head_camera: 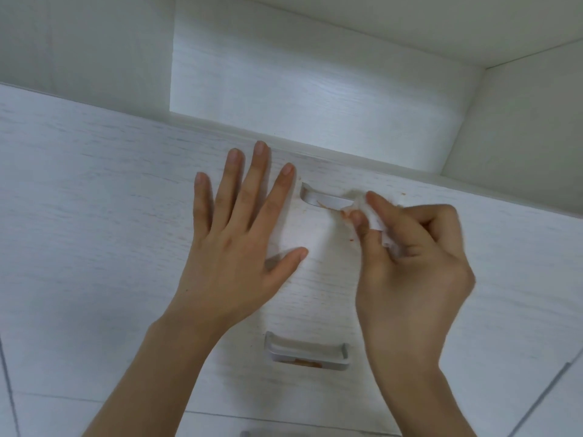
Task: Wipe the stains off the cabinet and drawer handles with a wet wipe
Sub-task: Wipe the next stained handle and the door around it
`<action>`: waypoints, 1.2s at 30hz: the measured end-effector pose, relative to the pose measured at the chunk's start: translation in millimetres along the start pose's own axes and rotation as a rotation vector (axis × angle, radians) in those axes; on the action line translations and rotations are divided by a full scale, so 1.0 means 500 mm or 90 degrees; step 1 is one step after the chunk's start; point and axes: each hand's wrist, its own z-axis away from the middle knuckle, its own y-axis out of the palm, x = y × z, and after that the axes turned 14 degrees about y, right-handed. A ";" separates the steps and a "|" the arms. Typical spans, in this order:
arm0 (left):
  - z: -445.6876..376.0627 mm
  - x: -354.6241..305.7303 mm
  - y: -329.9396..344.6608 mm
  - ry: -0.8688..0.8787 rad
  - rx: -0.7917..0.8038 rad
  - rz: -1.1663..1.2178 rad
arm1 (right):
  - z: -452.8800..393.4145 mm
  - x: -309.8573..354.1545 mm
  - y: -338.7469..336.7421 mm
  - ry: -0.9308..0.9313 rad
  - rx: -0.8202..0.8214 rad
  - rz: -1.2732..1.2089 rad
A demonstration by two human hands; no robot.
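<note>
1. A white, faintly wood-grained cabinet front (94, 184) fills most of the frame, with an open recess (299, 74) of the same pale finish across the upper middle and a plain wall panel running off to the upper right.
2. Pale floor tiles (47, 411) with dark grout lines show in the lower left and lower right corners.
3. The left hand (239, 234) lies flat on the drawer front at centre frame, fingers straight and spread, thumb out to the right; it holds nothing and simply presses on the panel.
4. The upper handle (325, 200), a silvery bar, sits just right of the left index fingertip, in the middle of the frame.
5. The right hand (410, 266) comes in from the lower right, its fingers curled, pinching a bunched white wet wipe (375, 216) between thumb and forefinger.
6. The wipe touches the right end of the upper handle (that end is hidden behind the wipe and fingertips).
7. A thin reddish-orange smear (325, 205) runs along the lower edge of the upper handle, and small flecks of the same colour dot the panel just below the wipe.
8. The lower handle (306, 351) sits at lower centre, between the two wrists and touched by neither, with an orange-brown stain (304, 362) along its underside.
</note>
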 end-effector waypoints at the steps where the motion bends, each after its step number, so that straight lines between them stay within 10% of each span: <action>1: 0.003 0.005 0.001 0.008 0.001 -0.009 | 0.001 0.000 0.002 0.019 -0.014 -0.014; 36: 0.004 0.012 0.027 0.016 -0.128 -0.043 | 0.006 0.028 0.029 -0.050 0.018 0.007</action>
